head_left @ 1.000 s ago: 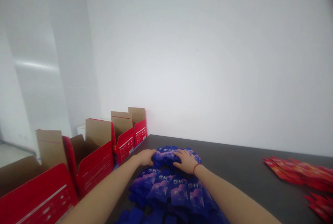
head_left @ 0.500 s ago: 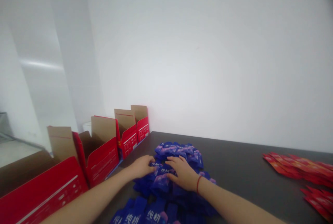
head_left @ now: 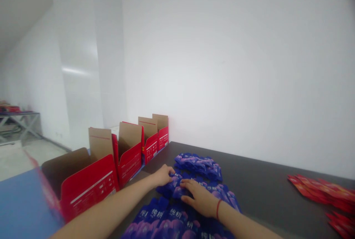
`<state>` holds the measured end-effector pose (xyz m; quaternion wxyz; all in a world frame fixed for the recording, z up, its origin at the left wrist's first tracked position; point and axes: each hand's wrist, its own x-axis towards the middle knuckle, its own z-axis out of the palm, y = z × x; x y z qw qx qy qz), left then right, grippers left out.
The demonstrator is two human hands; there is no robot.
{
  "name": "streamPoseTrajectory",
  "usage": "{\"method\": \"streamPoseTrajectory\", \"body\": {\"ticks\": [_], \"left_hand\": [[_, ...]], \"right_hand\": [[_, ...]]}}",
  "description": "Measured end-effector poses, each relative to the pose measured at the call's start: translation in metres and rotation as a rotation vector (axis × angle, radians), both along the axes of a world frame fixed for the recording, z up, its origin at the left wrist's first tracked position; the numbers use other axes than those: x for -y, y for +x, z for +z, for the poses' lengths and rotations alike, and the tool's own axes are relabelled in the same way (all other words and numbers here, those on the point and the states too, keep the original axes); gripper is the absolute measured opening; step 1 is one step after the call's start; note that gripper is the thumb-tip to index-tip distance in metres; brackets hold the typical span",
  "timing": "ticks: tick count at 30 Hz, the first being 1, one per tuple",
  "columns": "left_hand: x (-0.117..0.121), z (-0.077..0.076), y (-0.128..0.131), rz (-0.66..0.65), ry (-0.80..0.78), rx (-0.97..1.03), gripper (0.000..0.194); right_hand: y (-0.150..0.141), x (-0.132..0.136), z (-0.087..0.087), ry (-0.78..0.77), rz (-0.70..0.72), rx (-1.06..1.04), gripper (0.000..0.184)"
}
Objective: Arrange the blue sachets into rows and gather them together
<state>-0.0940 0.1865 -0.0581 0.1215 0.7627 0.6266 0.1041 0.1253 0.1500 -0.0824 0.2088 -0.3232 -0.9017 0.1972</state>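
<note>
Both hands drawn back from the far blue sachets (head_left: 198, 163) to the middle heap (head_left: 177, 189); far stack now left apart. Left hand (head_left: 163, 175) fingers curled on the heap's edge; right hand (head_left: 199, 200) flat, fingers spread, pressing; gathering continues on the counter (head_left: 263, 191).

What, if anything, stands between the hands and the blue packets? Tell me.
Nothing visible. The left hand and right hand already rest on the blue packets in the middle of the dark table.

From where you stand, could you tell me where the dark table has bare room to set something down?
The table is bare between the blue packets and the red packets, back to the wall. It is crowded on the near left, where both hands, left and right, press on packets beside the red boxes.
</note>
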Motion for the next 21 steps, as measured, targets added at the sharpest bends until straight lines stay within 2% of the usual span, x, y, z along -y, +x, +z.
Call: {"method": "streamPoseTrajectory", "body": {"ticks": [3,6,7,9,11,12,16,21], "left_hand": [[0.015,0.005,-0.002,-0.015,0.058,-0.021,0.02],[0.031,0.013,0.0,-0.187,0.093,-0.006,0.022],[0.035,0.016,0.001,-0.271,0.088,0.003,0.026],[0.043,0.019,0.005,-0.418,0.061,0.011,0.045],[0.046,0.019,0.008,-0.504,0.051,-0.006,0.063],[0.047,0.018,0.01,-0.528,0.058,-0.018,0.065],[0.043,0.012,0.017,-0.539,0.1,-0.05,0.055],[0.041,0.006,0.021,-0.476,0.138,-0.082,0.048]], "right_hand": [[0.013,0.002,0.004,0.043,-0.028,0.002,0.044],[0.035,-0.001,0.006,0.065,-0.12,0.019,0.041],[0.043,-0.002,0.005,0.059,-0.151,0.042,0.041],[0.054,-0.003,0.001,0.028,-0.185,0.094,0.042],[0.059,-0.003,-0.002,0.0,-0.184,0.116,0.043],[0.059,-0.001,-0.004,-0.008,-0.178,0.116,0.043],[0.053,0.009,-0.005,0.008,-0.173,0.14,0.047],[0.043,0.019,-0.003,0.128,-0.215,0.194,0.042]]}}
